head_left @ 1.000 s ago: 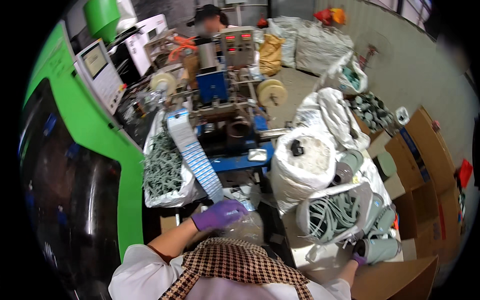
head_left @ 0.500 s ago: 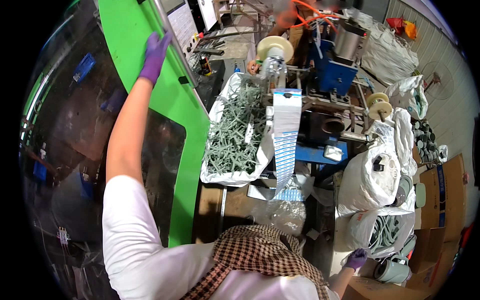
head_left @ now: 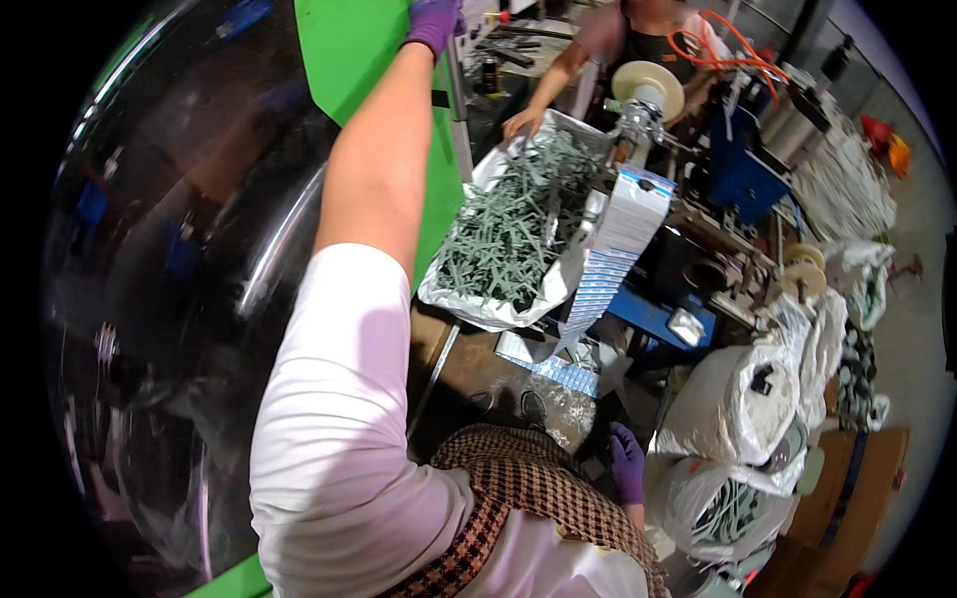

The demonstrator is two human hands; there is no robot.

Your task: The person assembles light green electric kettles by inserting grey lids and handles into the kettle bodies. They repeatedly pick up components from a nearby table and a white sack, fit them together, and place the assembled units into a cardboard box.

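Fingers, left hand: purple-gloved, at the upper edge of the view and partly cut off; whether they grip or merely rest cannot be told. Left hand: at the metal-edged side of a green door, arm stretched up across it.

Fingers, right hand: purple-gloved, loosely bent, nothing seen in them. Right hand: beside the checked apron, near a white bag of grey-green strips.

Green door: left side, with a large dark glossy panel.

White sack, one: right of the door, filled with grey-green scraps; a co-worker's hand at its far rim.

Label strip, blue and white: hanging beside the sack, its lower end among loose lengths below.

Spool, cream: above the strip.

Blue machine, one: farther right.

Tall white sack, one: behind the bag of strips — cardboard to the right.
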